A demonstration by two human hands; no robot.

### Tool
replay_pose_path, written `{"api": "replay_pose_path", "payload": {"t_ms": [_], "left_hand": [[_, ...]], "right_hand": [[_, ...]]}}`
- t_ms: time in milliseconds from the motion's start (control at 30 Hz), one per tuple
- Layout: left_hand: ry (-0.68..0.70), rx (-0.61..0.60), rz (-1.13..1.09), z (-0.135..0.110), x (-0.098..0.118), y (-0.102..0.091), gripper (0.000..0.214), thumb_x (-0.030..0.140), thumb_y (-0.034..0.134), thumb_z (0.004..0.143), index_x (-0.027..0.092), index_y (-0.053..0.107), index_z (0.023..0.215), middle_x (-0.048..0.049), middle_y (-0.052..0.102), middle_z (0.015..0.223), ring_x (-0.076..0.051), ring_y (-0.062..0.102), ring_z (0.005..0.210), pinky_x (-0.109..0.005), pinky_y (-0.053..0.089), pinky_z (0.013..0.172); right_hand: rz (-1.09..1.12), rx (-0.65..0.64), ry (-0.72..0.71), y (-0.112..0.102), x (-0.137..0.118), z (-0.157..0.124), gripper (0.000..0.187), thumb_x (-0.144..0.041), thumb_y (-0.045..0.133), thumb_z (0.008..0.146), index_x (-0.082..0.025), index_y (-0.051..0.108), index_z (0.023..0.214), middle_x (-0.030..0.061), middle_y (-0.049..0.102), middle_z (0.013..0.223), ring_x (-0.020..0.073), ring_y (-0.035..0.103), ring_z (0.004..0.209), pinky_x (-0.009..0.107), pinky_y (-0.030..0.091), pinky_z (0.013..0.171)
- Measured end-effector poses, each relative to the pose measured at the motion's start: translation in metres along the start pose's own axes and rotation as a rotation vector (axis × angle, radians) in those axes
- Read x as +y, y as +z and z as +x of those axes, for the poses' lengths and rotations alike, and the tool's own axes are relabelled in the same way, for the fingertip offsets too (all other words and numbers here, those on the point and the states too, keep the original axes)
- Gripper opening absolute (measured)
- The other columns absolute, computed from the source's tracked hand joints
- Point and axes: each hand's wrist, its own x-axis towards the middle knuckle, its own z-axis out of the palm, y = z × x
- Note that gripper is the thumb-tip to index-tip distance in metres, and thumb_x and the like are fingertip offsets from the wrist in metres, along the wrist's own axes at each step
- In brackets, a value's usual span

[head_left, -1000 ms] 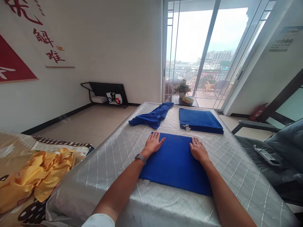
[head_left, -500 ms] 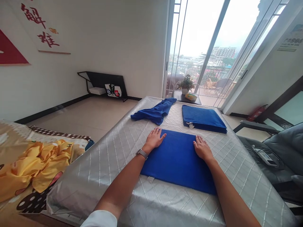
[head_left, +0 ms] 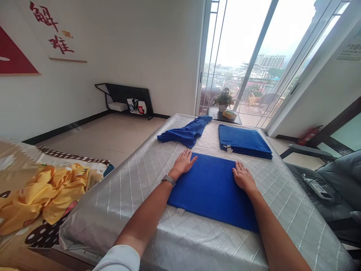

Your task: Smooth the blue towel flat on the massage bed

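Observation:
A folded blue towel (head_left: 211, 188) lies flat on the silver quilted surface (head_left: 135, 195) in front of me. My left hand (head_left: 184, 163) rests palm down on its far left corner, fingers spread, a watch on the wrist. My right hand (head_left: 243, 176) lies flat on its far right corner, fingers stretched out. Neither hand holds anything. Beyond them, a stack of folded blue towels (head_left: 244, 141) sits at the far right, and a crumpled blue towel (head_left: 186, 132) lies at the far left.
A yellow patterned blanket (head_left: 42, 195) covers a bed at the left. A grey chair with a remote (head_left: 320, 186) stands at the right. Behind the surface are a small table with a potted plant (head_left: 224, 101) and glass balcony doors.
Both hands stay flat on the blue towel's far corners. Only my head view has shifted slightly; the towel and hands sit about as before.

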Motion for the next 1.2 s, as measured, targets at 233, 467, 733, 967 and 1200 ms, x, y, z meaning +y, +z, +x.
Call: {"api": "replay_pose_path", "payload": {"t_ms": [233, 467, 733, 967, 1200], "left_hand": [[-0.006, -0.02, -0.016, 0.0, -0.002, -0.002, 0.078, 0.061, 0.011, 0.102, 0.005, 0.031, 0.154, -0.0155, 0.029, 0.16, -0.024, 0.024, 0.15, -0.039, 0.018, 0.122], [-0.011, 0.001, -0.022, 0.0, -0.001, 0.001, 0.079, 0.061, 0.01, 0.102, 0.005, 0.033, 0.153, -0.0147, 0.031, 0.16, -0.025, 0.024, 0.15, -0.038, 0.018, 0.122], [-0.011, -0.003, -0.012, -0.001, 0.0, 0.0, 0.079, 0.062, 0.013, 0.101, 0.006, 0.031, 0.154, -0.0144, 0.029, 0.16, -0.026, 0.024, 0.15, -0.04, 0.017, 0.123], [-0.011, 0.004, -0.006, 0.0, 0.0, 0.002, 0.078, 0.062, 0.015, 0.101, 0.008, 0.031, 0.154, -0.0146, 0.03, 0.16, -0.026, 0.025, 0.149, -0.04, 0.018, 0.122], [-0.003, 0.002, 0.035, 0.0, -0.001, 0.002, 0.079, 0.062, 0.013, 0.101, 0.005, 0.031, 0.154, -0.016, 0.029, 0.16, -0.025, 0.024, 0.15, -0.038, 0.018, 0.122]], "right_hand": [[-0.002, -0.002, 0.005, 0.0, 0.001, 0.0, 0.065, -0.038, 0.013, 0.101, -0.007, 0.021, 0.158, 0.0075, 0.017, 0.165, 0.0197, 0.015, 0.152, 0.041, 0.015, 0.123], [-0.011, 0.016, 0.008, 0.001, -0.001, -0.001, 0.064, -0.038, 0.012, 0.102, -0.007, 0.021, 0.158, 0.0077, 0.018, 0.165, 0.0194, 0.015, 0.152, 0.041, 0.015, 0.123], [-0.011, -0.005, 0.007, -0.006, -0.002, -0.002, 0.064, -0.039, 0.014, 0.102, -0.006, 0.021, 0.157, 0.0089, 0.019, 0.165, 0.0199, 0.014, 0.152, 0.041, 0.013, 0.123], [0.003, 0.102, -0.038, 0.0, 0.006, -0.014, 0.066, -0.039, 0.013, 0.102, -0.003, 0.024, 0.156, 0.0129, 0.021, 0.164, 0.0224, 0.016, 0.152, 0.041, 0.017, 0.122], [0.032, 0.119, -0.062, 0.003, 0.008, -0.026, 0.067, -0.041, 0.013, 0.102, -0.001, 0.027, 0.155, 0.0152, 0.024, 0.163, 0.0238, 0.018, 0.151, 0.043, 0.019, 0.122]]}}
